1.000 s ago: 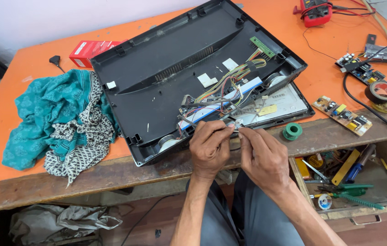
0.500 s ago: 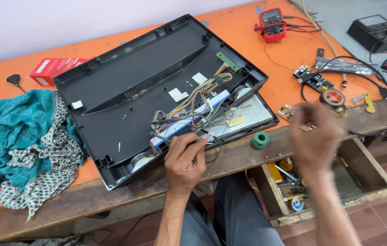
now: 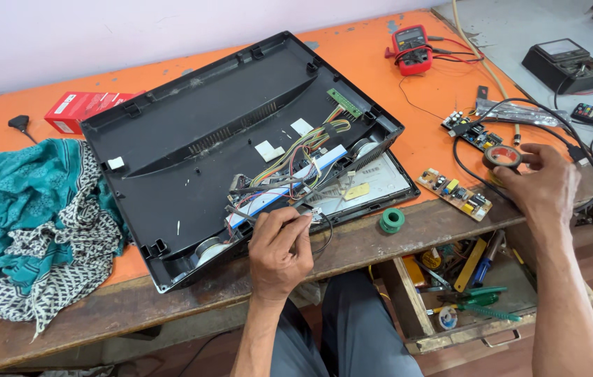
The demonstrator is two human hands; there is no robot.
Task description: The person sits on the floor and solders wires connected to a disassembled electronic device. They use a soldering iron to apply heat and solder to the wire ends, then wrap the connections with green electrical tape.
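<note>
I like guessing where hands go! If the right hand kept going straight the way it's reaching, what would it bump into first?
The right hand already has its fingers on a roll of dark tape. Going straight on, up and left, it would probably next meet the small circuit board behind it, though depth is hard to judge.

Cloths [image 3: 31, 223] lie left of the casing [image 3: 233, 139]; multimeter [image 3: 413, 49] behind, right.

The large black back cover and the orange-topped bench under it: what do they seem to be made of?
The large black back cover looks like moulded plastic, matte and dusty, with ribs, vent slots and clips. The orange-topped bench seems to be wood under orange laminate or paint, I cannot tell which: its front edge is bare and worn.
</note>
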